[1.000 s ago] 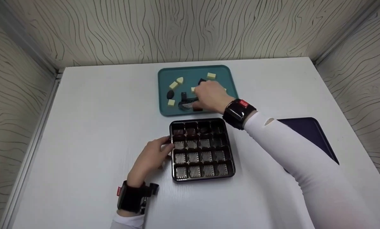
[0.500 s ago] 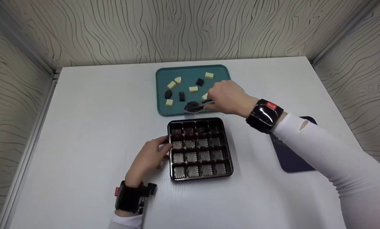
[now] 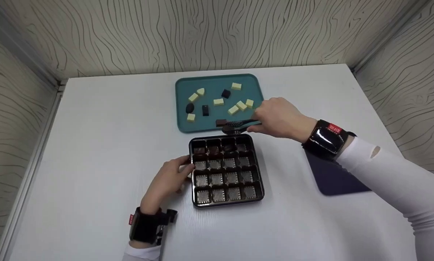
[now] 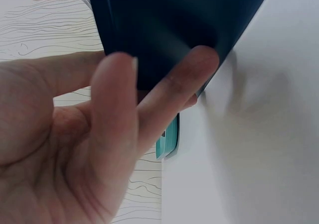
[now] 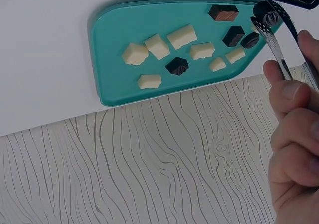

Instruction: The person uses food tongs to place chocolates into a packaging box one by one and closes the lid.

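Note:
My right hand (image 3: 277, 117) holds small tongs (image 3: 241, 130), thumb below and fingers above. Between their slotted tips sits a dark ridged chocolate (image 5: 268, 14), near the front edge of the teal tray (image 3: 188, 127). A black sectioned box (image 3: 262, 185) stands in front of the tray, with dark chocolates (image 3: 214, 149) in back-row cells. My left hand (image 3: 170, 176) rests at the box's left side, thumb at the rim. In the left wrist view, extended fingers (image 4: 174, 84) lie against its dark outer wall (image 4: 164, 25).
Several cream-coloured pieces (image 3: 218, 102), a brown block (image 3: 221, 123) and dark pieces (image 3: 205, 110) lie spread on the teal tray. To the right, partly under my right forearm, is a dark purple tray (image 3: 333, 181). A wood-patterned wall (image 3: 202, 36) stands behind the white table.
My right hand and the tongs have drawn right and nearer to the box, uncovering pieces on the teal tray. The left hand stays at the box's side.

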### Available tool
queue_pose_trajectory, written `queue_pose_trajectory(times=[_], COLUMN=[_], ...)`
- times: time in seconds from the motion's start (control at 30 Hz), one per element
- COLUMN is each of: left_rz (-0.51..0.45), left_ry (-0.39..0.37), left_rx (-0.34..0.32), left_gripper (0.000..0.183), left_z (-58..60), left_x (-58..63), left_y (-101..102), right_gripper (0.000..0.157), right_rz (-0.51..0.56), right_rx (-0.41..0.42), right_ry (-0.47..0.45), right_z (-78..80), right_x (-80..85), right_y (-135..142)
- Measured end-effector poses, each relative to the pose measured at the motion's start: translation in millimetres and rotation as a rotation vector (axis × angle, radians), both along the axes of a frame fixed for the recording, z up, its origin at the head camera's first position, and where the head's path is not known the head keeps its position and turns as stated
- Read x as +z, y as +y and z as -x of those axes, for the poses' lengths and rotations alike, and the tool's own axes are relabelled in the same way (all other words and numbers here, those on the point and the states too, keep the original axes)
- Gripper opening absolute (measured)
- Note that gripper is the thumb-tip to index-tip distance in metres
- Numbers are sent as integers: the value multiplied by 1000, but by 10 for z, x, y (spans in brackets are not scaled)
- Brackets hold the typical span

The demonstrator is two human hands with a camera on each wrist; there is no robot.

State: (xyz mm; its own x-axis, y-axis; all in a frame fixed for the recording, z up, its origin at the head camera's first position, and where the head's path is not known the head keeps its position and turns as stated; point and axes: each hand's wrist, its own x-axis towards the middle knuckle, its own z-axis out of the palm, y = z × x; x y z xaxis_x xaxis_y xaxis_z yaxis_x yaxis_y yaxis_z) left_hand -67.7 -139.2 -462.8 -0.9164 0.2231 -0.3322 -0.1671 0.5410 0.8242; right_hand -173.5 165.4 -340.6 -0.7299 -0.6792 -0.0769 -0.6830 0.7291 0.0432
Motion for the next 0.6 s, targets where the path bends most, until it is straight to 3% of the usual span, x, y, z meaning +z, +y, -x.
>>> queue_pose_trajectory(times=[0.4,0.6], left_rz=[18,27], left_ry=[6,4], left_rx=[6,6], left_gripper=[43,43], left_z=[1,3], left_x=[11,11], left_y=[4,9], right_gripper=[36,40], right_rz=[-32,-46], right_rx=[-31,-54], right_ry=[-16,15], right_z=[-160,-260], right_x=[163,206], right_y=[167,159])
